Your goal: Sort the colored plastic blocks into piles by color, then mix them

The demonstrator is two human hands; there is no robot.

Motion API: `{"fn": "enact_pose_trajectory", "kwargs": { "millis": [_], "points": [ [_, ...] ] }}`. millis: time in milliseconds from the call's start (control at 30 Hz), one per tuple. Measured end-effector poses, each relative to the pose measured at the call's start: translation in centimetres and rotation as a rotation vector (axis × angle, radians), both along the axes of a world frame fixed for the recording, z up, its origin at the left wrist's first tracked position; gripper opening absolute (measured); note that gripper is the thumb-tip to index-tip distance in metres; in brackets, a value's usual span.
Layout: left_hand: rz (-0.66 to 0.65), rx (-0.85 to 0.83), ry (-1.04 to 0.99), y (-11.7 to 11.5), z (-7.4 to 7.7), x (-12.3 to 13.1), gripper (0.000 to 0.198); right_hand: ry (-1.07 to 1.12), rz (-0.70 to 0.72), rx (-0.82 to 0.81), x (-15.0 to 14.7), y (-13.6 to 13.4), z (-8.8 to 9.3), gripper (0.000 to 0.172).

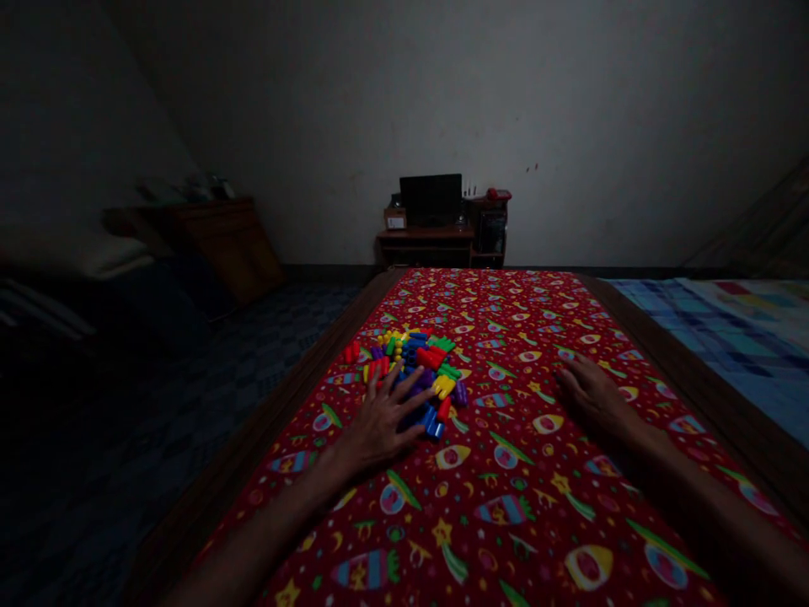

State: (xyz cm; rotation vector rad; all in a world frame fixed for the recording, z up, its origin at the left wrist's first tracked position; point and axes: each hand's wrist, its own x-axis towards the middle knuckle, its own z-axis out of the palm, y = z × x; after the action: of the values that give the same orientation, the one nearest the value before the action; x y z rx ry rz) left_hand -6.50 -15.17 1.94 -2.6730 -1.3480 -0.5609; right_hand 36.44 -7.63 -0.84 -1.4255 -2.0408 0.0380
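Observation:
A loose pile of plastic building blocks [431,357] in red, blue, green, yellow and purple lies on the red patterned cloth [499,514]. My left hand [383,418] is open, palm down with fingers spread, over the near left side of the pile. It covers some of the blocks, and a blue block [433,427] is just past its thumb. Apart from the pile, to the right, my right hand [592,393] rests low on the cloth. Its fingers are bent and held together, and I see nothing in them.
Brown edging [253,472] runs along the sides of the clothed surface. Beyond its far end stands a desk [426,233] with a monitor [431,200]. A wooden cabinet [231,244] is at the left, and a blue checked cloth [701,324] lies at the right.

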Motion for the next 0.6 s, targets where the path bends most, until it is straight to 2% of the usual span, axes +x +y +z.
{"fn": "enact_pose_trajectory", "kwargs": {
  "millis": [67, 167, 333, 400, 500, 600],
  "points": [
    [-0.065, -0.023, 0.063, -0.1, 0.2, 1.9, 0.052, -0.110, -0.109, 0.038, 3.8, 0.4, -1.0, 0.045],
    [-0.051, -0.018, 0.049, 0.3, 0.1, 3.2, 0.046, -0.148, -0.178, 0.104, 7.6, 1.0, -2.6, 0.040],
    [0.030, 0.002, -0.096, 0.8, -0.3, 1.8, 0.045, -0.174, -0.187, 0.138, 8.8, 1.2, -3.7, 0.039],
    [0.161, 0.053, -0.281, 1.6, -0.4, 0.3, 0.048, -0.188, -0.190, 0.138, 8.6, 1.2, -3.7, 0.039],
    [0.411, 0.138, -0.610, 4.4, -0.8, -2.6, 0.054, -0.204, -0.188, 0.153, 8.4, 1.3, -3.8, 0.040],
    [0.698, 0.083, -0.855, 8.0, -1.1, -5.0, 0.054, -0.222, -0.188, 0.181, 8.4, 1.4, -4.1, 0.042]
  ]
}}
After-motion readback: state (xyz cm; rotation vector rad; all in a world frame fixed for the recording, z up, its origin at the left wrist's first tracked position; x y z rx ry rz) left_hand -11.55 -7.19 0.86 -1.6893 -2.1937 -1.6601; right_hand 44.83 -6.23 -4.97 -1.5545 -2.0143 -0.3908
